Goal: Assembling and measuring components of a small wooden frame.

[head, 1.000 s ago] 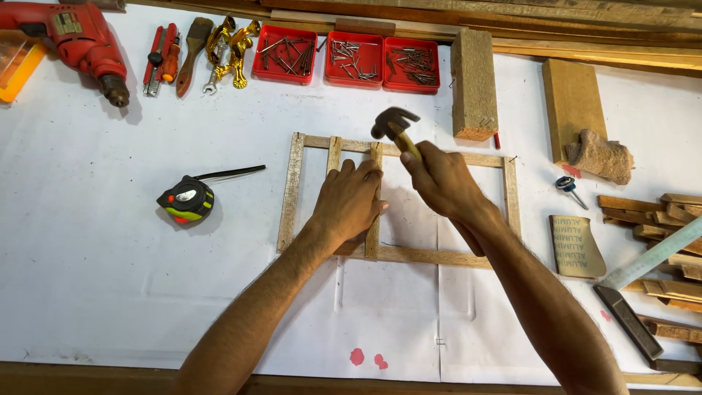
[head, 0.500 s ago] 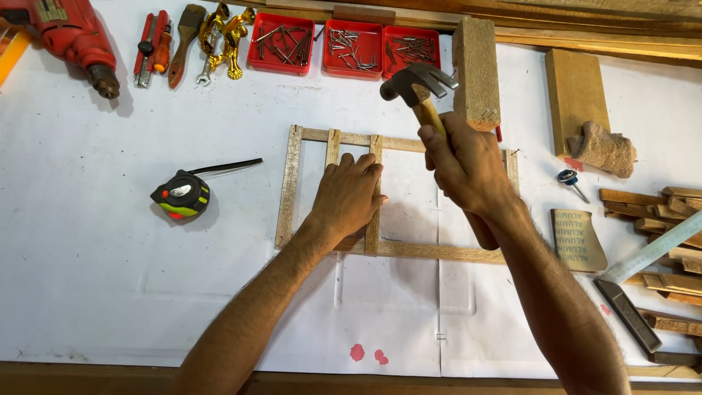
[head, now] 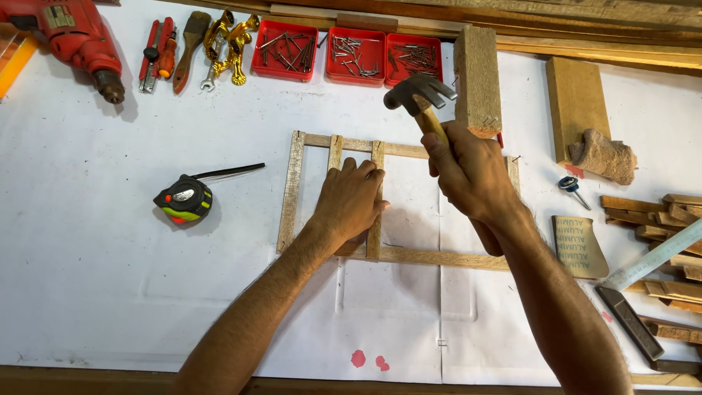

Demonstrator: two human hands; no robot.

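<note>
A white-covered worktop [head: 95,292] is carrying a wooden slat frame [head: 292,192], a tape measure [head: 183,199], a red drill [head: 77,40], three red nail trays [head: 344,55], wood blocks [head: 576,99] and loose sticks [head: 662,216].

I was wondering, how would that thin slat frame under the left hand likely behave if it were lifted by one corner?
The frame is probably light, since its slats are narrow and thin. It may rack or flex, as the joints look small and the span is wide. The left hand presses it flat while the right hand holds the hammer raised, which suggests it slides easily on the smooth white sheet.
</note>
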